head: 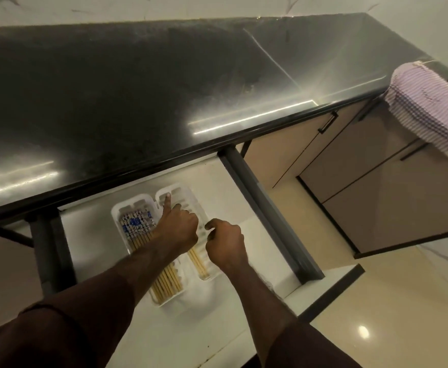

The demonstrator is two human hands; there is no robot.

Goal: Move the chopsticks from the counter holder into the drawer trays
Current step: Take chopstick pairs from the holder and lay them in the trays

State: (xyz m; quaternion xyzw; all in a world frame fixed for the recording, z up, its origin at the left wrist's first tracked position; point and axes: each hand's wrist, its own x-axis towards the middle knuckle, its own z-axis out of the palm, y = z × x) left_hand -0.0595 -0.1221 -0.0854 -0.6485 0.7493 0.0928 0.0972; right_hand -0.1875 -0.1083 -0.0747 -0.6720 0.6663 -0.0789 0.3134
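- Open white-lined drawer (217, 179) pulled out under a glossy black stone counter (138, 88); two white slotted plastic trays sit side by side inside it.
- Left tray (118, 213): a bundle of light wooden chopsticks with blue-and-white patterned tops (136, 225) lies lengthwise, patterned ends toward the counter, plain ends (164, 285) toward the person.
- Right tray (188, 193): a few plain-looking wooden chopsticks (197, 262) lie along it, upper ends hidden under the hands.
- Left hand (177, 227) reaches over the trays, forearm crossing the left bundle. Index finger (166, 201) is stretched out straight, tip on the far end of the right tray; other fingers are curled in. Cannot tell if the curled fingers hold a chopstick.
- Right hand (225, 239) hovers over the right tray's outer edge, fingers curled down into a loose fist. Nothing visible in the grip; cannot tell if it pinches anything or touches the tray rim.
- Both arms in dark brown short sleeves (58, 338).
- Pink-and-white striped cloth (427, 107) hangs over the counter's right end.
- Beige cabinet doors with black bar handles (329, 122) to the right; one cabinet door (392, 208) stands open.
- Glossy cream floor tiles (376, 314) below.
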